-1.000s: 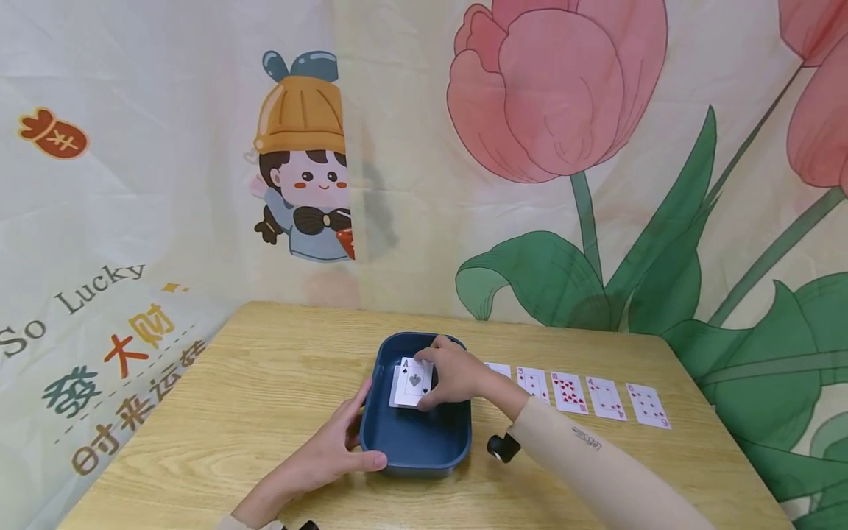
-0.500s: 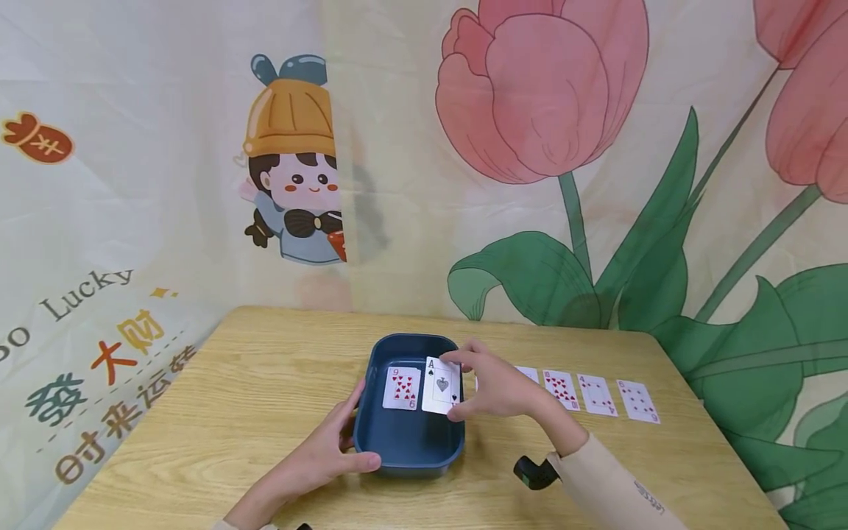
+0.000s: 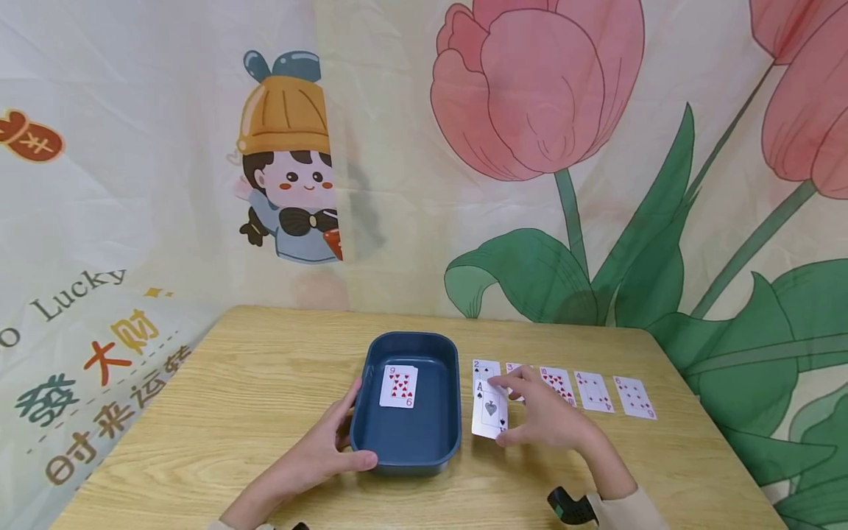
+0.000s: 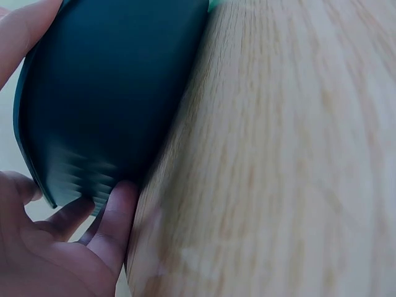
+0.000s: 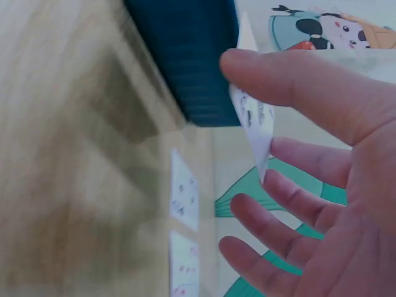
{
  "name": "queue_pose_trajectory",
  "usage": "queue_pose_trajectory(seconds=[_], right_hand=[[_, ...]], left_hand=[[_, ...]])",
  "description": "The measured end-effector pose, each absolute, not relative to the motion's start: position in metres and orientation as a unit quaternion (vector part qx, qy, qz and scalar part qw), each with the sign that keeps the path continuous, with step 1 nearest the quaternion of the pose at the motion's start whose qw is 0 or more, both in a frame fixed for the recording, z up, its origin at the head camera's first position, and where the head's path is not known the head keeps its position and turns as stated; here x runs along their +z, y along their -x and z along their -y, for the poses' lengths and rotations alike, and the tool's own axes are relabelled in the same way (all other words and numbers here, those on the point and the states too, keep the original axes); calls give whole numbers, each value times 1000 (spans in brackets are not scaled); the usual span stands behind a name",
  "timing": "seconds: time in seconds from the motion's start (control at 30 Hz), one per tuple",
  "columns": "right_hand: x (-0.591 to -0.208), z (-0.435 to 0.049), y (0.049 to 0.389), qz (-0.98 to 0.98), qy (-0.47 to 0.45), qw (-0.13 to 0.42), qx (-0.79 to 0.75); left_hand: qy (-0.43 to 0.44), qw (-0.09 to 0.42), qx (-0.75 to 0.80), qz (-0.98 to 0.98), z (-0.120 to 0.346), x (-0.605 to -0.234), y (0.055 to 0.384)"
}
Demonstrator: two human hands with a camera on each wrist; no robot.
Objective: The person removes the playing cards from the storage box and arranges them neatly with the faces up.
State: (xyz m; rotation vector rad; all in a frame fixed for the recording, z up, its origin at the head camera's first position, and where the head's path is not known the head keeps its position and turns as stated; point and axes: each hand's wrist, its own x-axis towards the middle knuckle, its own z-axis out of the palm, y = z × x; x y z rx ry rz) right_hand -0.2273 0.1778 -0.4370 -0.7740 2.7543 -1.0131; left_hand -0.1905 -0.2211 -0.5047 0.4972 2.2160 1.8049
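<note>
My right hand [image 3: 539, 412] pinches an ace of spades playing card [image 3: 489, 409] by its edges, between thumb and fingertips. In the head view this card overlaps the two of spades [image 3: 486, 366]; the right wrist view shows the ace [image 5: 255, 117] raised above the table. My left hand [image 3: 324, 449] grips the dark blue tray [image 3: 405, 465] at its near left corner, thumb at the front and fingers along the left wall. Inside the tray lies a small stack of cards with the nine of hearts [image 3: 398, 386] on top.
To the right of the tray, face-up cards lie in a row: a three [image 3: 513, 368] partly behind my hand, a ten of hearts [image 3: 556, 383], a four [image 3: 594, 391] and a six [image 3: 634, 398]. A printed cloth [image 3: 397, 280] hangs behind the wooden table [image 3: 285, 353].
My right hand has lifted the ace out of the tray and carried it right, over the near end of the card row. The nine of hearts is uncovered. My left hand stays on the tray.
</note>
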Motion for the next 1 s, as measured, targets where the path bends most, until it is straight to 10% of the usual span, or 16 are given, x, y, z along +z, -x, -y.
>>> queue_pose_trajectory(seconds=[1.0], right_hand=[[-461, -179, 229, -921, 255, 112, -271]], left_hand=[[-164, 127, 617, -759, 221, -501, 190]])
